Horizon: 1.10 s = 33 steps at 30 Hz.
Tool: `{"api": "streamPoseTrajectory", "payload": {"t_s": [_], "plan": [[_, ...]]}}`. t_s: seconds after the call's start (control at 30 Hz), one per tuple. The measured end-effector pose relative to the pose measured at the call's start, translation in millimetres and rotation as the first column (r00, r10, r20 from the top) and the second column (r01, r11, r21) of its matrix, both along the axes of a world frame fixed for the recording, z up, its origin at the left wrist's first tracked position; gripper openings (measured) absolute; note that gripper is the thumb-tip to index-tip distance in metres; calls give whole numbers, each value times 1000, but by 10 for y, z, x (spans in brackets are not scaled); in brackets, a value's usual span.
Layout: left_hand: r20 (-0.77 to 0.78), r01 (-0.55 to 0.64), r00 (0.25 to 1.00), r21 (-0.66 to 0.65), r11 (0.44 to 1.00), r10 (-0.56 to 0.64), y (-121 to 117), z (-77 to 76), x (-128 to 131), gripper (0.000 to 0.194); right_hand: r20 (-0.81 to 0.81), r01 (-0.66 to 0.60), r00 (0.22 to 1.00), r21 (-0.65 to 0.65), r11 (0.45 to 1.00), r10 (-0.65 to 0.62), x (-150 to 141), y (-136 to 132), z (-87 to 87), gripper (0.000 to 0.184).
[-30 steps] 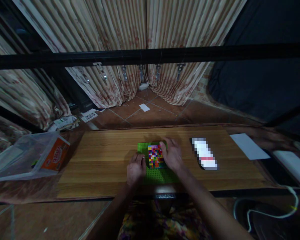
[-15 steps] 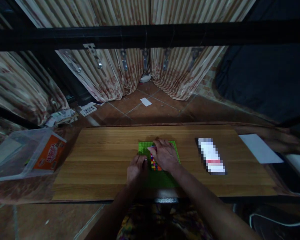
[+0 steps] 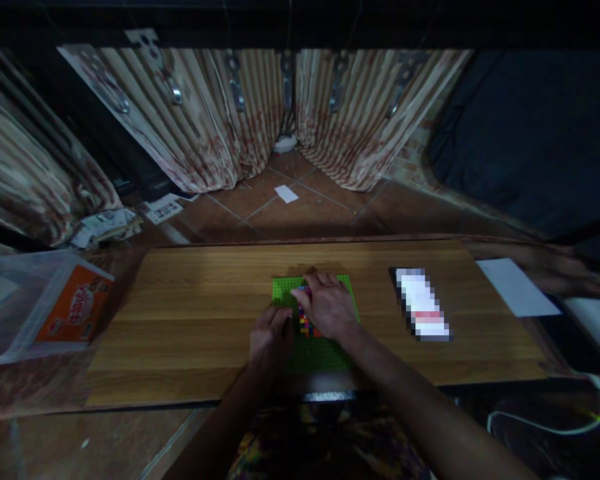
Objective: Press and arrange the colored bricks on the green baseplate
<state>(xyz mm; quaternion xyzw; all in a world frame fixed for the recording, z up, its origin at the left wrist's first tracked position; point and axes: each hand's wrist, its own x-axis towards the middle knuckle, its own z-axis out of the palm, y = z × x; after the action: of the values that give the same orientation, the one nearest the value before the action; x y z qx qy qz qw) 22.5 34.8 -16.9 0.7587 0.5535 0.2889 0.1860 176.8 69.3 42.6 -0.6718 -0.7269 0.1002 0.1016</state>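
A green studded baseplate [image 3: 285, 285] lies on the wooden board in front of me, with a block of small multicoloured bricks [image 3: 305, 327] on its middle. My right hand [image 3: 330, 307] rests over the right and far parts of these bricks, fingers stretched forward and thumb apart; what is under the palm is hidden. At the plate's left edge, my left hand [image 3: 270, 337] has its fingers curled and close together, their tips near the bricks. Whether it pinches the plate's edge or a small piece cannot be made out.
A phone [image 3: 423, 303] with a blurred screen lies right of the plate on the wooden board [image 3: 190, 300]. White paper [image 3: 517, 287] and a white cable [image 3: 545, 430] are farther right. A clear plastic box [image 3: 25, 300] with an orange label stands left. Curtains hang beyond.
The camera view has tilted down and shifted slightly, so the surroundings sit a bit differently. Both hands keep nearly the same places on the baseplate.
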Motion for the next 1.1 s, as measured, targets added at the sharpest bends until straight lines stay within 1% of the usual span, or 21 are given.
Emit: {"api": "streamPoseTrajectory", "payload": {"t_s": [0.17,0.23,0.33,0.4,0.47,0.57,0.67,0.73,0.9,1.0,1.1], "plan": [[-33,3,999,1,1000,-3,16,14,1,17,-30,-13,999,-4,1000,13,19,14,-20,54],[-41,-1,999,-2,1000,1,15,24,2,17,-101,-17,995,-10,1000,16,65,39,-32,52],[-35,-9,999,-3,1000,9,4,34,1,16,-257,-5,966,-12,1000,2,155,110,-25,54],[-19,-18,1000,1,1000,18,-7,35,-1,17,-305,-6,952,-2,1000,5,174,165,8,57],[-1,-21,1000,10,1000,21,-15,33,-5,17,-270,-12,963,14,1000,16,125,202,55,56],[16,-23,1000,20,1000,22,-20,30,-11,16,-129,-40,991,27,999,43,-58,198,108,53],[24,-21,999,18,1000,21,-19,31,-14,14,-2,-97,995,10,995,97,-245,150,105,55],[30,-19,999,14,1000,19,-21,31,-15,13,43,-112,993,-5,994,112,-311,124,84,57],[75,-26,997,-5,1000,26,-20,13,-25,12,78,-113,991,9,994,112,-322,112,31,59],[118,-20,993,-22,1000,22,-13,5,-36,12,78,-91,993,45,995,88,-325,106,0,60],[151,-9,988,-23,1000,13,-11,10,-44,13,62,-86,995,51,995,83,-338,108,-24,61]]}}
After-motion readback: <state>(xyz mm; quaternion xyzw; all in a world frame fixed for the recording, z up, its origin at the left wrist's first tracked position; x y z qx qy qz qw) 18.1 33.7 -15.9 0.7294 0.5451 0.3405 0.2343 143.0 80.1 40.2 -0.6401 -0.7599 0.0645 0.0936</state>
